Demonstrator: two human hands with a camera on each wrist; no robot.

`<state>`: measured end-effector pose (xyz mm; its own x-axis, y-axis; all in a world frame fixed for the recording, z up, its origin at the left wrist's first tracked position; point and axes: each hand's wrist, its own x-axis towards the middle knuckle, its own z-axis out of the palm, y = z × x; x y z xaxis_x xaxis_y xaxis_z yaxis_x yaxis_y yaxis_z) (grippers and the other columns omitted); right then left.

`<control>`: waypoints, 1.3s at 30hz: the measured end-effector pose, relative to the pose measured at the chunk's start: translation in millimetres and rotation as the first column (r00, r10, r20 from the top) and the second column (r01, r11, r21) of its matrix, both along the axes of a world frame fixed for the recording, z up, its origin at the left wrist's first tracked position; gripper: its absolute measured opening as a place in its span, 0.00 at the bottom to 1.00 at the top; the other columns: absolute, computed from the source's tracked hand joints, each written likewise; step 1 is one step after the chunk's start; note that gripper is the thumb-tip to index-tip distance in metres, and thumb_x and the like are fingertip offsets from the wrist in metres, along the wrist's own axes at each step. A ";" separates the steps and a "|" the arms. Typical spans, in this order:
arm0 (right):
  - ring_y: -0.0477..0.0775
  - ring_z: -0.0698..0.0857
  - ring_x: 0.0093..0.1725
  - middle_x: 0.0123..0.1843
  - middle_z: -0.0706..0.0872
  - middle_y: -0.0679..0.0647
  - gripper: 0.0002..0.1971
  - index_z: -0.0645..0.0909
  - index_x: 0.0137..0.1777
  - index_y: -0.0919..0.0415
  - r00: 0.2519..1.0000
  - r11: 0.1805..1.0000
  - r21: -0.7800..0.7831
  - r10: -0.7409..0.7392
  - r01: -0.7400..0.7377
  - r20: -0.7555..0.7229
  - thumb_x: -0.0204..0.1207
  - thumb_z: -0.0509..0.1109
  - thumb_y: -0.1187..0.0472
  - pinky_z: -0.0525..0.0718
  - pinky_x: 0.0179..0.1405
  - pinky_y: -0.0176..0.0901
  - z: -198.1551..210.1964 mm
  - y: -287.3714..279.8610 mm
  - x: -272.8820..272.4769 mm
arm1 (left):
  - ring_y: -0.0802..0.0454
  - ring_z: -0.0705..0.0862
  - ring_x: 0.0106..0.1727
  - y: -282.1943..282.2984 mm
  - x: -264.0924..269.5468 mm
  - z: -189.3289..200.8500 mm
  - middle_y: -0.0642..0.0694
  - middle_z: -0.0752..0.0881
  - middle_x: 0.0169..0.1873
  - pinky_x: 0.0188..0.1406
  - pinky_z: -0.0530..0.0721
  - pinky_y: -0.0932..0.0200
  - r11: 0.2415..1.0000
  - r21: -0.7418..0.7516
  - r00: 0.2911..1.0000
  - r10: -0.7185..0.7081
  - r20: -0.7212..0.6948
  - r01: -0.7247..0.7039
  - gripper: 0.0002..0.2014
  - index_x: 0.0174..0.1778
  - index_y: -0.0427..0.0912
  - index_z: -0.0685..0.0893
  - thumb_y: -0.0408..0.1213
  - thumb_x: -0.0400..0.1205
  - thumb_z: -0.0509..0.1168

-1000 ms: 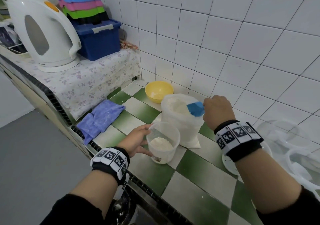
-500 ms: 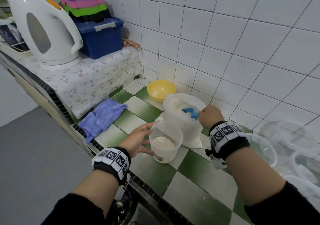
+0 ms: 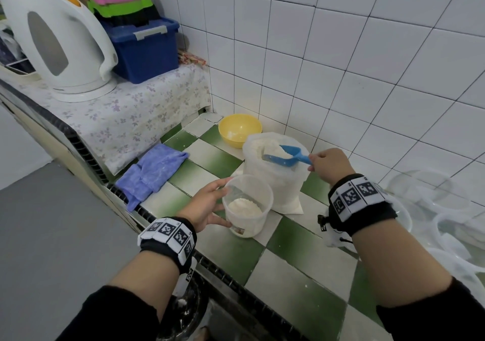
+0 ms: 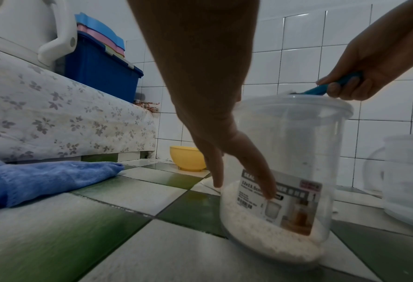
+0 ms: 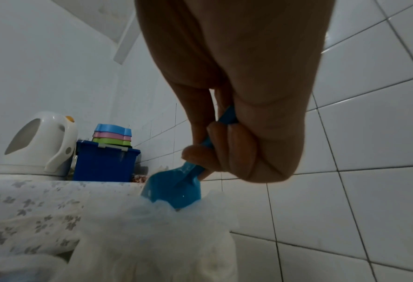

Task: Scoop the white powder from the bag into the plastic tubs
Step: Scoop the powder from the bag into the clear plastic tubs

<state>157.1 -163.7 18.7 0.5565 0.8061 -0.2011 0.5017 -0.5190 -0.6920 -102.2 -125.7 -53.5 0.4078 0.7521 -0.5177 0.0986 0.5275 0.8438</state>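
A clear plastic tub (image 3: 253, 226) with some white powder in its bottom stands on the green-and-white tiled counter. My left hand (image 3: 217, 204) holds its near-left side, thumb by the rim and fingers (image 4: 261, 171) lying down the wall of the tub (image 4: 297, 145). Just behind it stands the open bag of white powder (image 3: 278, 183). My right hand (image 3: 330, 164) grips the handle of a blue scoop (image 3: 284, 157), which is heaped with powder and sits level at the bag's mouth. The right wrist view shows the scoop (image 5: 174, 190) just above the bag's rim (image 5: 152, 238).
A yellow bowl (image 3: 240, 129) sits behind the bag by the tiled wall. A blue cloth (image 3: 152, 172) lies to the left near the counter's edge. Several empty clear tubs (image 3: 433, 196) crowd the right. A white kettle (image 3: 57, 44) and a blue box (image 3: 147, 49) stand on a raised shelf.
My right hand dipped the empty scoop into the bag and drew it back to the right, now heaped with powder. My left hand has stayed on the tub.
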 end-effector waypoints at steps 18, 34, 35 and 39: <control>0.44 0.74 0.28 0.36 0.85 0.51 0.12 0.85 0.51 0.64 0.932 0.925 -0.139 0.361 -0.354 0.034 0.83 0.61 0.59 0.70 0.27 0.33 7.4 -36.6 -36.7 | 0.41 0.89 0.57 -3.3 1.2 -0.4 0.50 0.87 0.61 0.50 0.88 0.30 0.999 -0.027 1.000 0.019 -0.001 -0.019 0.15 0.70 0.54 0.80 0.37 0.89 0.58; 0.55 0.74 0.57 0.57 0.78 0.52 0.16 0.79 0.61 0.52 0.695 0.864 -0.128 0.472 -0.487 0.543 0.76 0.62 0.67 0.75 0.58 0.45 -29.3 -45.6 -71.6 | 0.40 0.87 0.60 -5.7 -0.3 -3.2 0.48 0.85 0.64 0.53 0.85 0.26 0.999 -0.019 1.000 0.029 0.001 -0.028 0.16 0.70 0.54 0.80 0.37 0.89 0.57; 0.55 0.74 0.57 0.56 0.77 0.52 0.16 0.80 0.60 0.52 0.703 0.867 -0.108 0.461 -0.486 0.541 0.76 0.63 0.68 0.75 0.57 0.44 -29.9 -46.4 -71.2 | 0.40 0.88 0.59 -5.8 -0.4 -3.3 0.49 0.85 0.63 0.53 0.85 0.26 0.999 -0.020 1.000 0.031 0.000 -0.031 0.15 0.70 0.54 0.80 0.37 0.89 0.57; 0.55 0.75 0.57 0.54 0.77 0.52 0.14 0.81 0.58 0.51 0.725 0.875 -0.080 0.444 -0.478 0.527 0.76 0.64 0.66 0.73 0.55 0.42 -28.8 -48.8 -69.0 | 0.40 0.88 0.58 -6.7 -1.1 -3.8 0.49 0.86 0.62 0.53 0.85 0.26 0.999 -0.026 0.999 0.036 0.004 -0.036 0.15 0.69 0.55 0.81 0.37 0.89 0.57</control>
